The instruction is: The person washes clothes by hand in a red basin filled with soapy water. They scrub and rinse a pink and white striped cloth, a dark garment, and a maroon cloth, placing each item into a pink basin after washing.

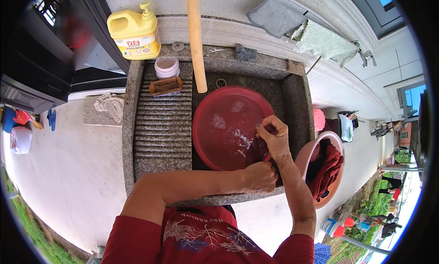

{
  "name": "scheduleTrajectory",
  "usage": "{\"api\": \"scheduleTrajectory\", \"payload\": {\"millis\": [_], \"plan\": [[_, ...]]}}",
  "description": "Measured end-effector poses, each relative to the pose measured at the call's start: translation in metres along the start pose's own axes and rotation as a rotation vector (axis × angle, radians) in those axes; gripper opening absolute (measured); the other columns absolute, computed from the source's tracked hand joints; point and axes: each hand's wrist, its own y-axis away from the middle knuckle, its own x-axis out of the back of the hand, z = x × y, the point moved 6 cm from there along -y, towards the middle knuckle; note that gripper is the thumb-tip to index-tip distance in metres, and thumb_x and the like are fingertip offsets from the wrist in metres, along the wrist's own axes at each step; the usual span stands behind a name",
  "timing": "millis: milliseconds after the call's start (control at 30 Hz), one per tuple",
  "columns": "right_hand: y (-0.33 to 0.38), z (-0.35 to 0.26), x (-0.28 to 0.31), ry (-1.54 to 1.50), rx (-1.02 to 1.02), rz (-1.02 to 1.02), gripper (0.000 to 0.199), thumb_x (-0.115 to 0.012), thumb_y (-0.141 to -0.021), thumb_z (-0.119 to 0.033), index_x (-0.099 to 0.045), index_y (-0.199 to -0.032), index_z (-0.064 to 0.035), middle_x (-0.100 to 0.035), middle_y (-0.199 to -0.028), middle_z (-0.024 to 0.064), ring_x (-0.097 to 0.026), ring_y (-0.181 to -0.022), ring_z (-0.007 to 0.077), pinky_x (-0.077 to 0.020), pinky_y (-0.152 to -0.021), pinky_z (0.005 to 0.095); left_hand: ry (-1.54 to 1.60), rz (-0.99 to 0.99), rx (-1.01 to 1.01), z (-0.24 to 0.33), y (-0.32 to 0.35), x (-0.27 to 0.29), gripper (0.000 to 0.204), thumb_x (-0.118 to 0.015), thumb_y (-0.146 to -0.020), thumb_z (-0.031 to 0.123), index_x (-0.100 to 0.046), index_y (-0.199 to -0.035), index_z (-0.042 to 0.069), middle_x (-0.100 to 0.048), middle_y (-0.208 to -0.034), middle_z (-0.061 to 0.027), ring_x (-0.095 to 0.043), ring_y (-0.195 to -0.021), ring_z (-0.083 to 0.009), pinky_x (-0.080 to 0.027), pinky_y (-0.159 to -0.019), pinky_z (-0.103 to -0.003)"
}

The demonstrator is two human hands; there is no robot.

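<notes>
A red basin (204,149) of water with patches of suds sits in a stone sink (297,109). Over its right side, my right hand (275,138) is closed, with fingers pinched on what looks like a dark, wet cloth (260,150). My left hand (260,177) makes a fist at the basin's near right rim, at the lower end of the same dark cloth. Both hands hide most of it, and its shape is unclear. My left forearm crosses in front of the sink.
Left in the sink is a ribbed washboard (162,127) with a wooden brush (165,86) and a white tub (167,68). A yellow pump jug (134,33) stands behind. A wooden pole (195,40) leans into the sink. At right, a bucket (336,181) holds dark red clothes (327,170).
</notes>
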Motion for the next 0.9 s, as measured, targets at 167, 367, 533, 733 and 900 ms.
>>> {"api": "scheduleTrajectory", "payload": {"millis": [167, 367, 533, 733, 900], "plan": [[0.004, 0.017, -0.016, 0.292, 0.086, 0.138, 0.014, -0.067, -0.072, -0.001, -0.053, -0.073, -0.0038, -0.052, -0.063, 0.0002, -0.047, -0.062, 0.0046, -0.0418, -0.058, 0.0224, -0.134, -0.21, 0.088, -0.01, 0.014, -0.077, 0.017, -0.057, -0.075, 0.023, -0.067, -0.065, 0.013, -0.065, -0.077, -0.0021, -0.061, -0.076, -0.0178, -0.047, -0.064, -0.036], [0.006, 0.039, -0.03, 0.315, 0.109, 0.285, 0.014, -0.066, -0.072, 0.0, -0.053, -0.073, -0.0041, -0.052, -0.064, 0.0021, -0.049, -0.062, 0.0065, -0.0422, -0.058, 0.0235, -0.303, 0.005, 0.155, -0.027, 0.029, -0.103, 0.024, -0.048, -0.084, 0.028, -0.069, -0.083, 0.017, -0.066, -0.091, 0.0023, -0.06, -0.092, -0.019, -0.045, -0.08, -0.036], [0.012, 0.058, -0.007, 0.159, 0.05, 0.264, 0.013, -0.067, -0.073, 0.002, -0.055, -0.074, -0.0044, -0.051, -0.067, -0.0023, -0.048, -0.064, 0.0057, -0.0429, -0.062, 0.0229, 0.018, -0.031, 0.036, -0.02, 0.057, -0.089, 0.015, -0.061, -0.076, 0.026, -0.058, -0.068, 0.014, -0.057, -0.085, 0.0, -0.056, -0.085, -0.0163, -0.047, -0.073, -0.03], [0.018, 0.068, 0.003, -0.49, -0.246, 0.171, 0.01, -0.062, -0.081, 0.003, -0.057, -0.077, -0.0043, -0.06, -0.073, 0.0009, -0.059, -0.073, 0.0096, -0.0474, -0.071, 0.0232, 0.49, 0.432, 0.271, -0.027, 0.072, 0.003, 0.024, -0.064, -0.081, 0.03, -0.055, -0.08, 0.009, -0.048, -0.103, -0.0111, -0.044, -0.097, -0.0269, -0.035, -0.094, -0.044], [0.018, 0.067, 0.026, -0.568, -0.204, 0.217, 0.01, -0.061, -0.081, 0.004, -0.056, -0.079, -0.0043, -0.062, -0.074, 0.0043, -0.064, -0.074, 0.0147, -0.0493, -0.072, 0.026, 0.969, 0.629, 1.096, -0.046, 0.123, -0.025, 0.059, -0.05, -0.093, 0.03, -0.022, -0.138, 0.003, -0.028, -0.137, -0.0181, -0.031, -0.125, -0.0267, -0.028, -0.102, -0.04]]}}
